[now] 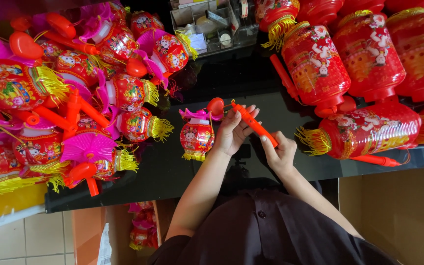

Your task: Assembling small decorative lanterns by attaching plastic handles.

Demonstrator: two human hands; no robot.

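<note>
Black worktop [251, 78] carried finished lantern heaps left and right. Left hand [234, 131] and right hand [280, 154], fingers clamped, gripped orange handle stick [253, 123] at centre; small lantern [197, 137] hung attached, assembly apparently nearly complete.

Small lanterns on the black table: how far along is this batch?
Done, apparently: a heap of small lanterns with orange handles lies at left. In hand: the left hand and right hand hold an orange handle stick, one small lantern hanging from it. What is left cannot be told; big lanterns lie at right.
</note>
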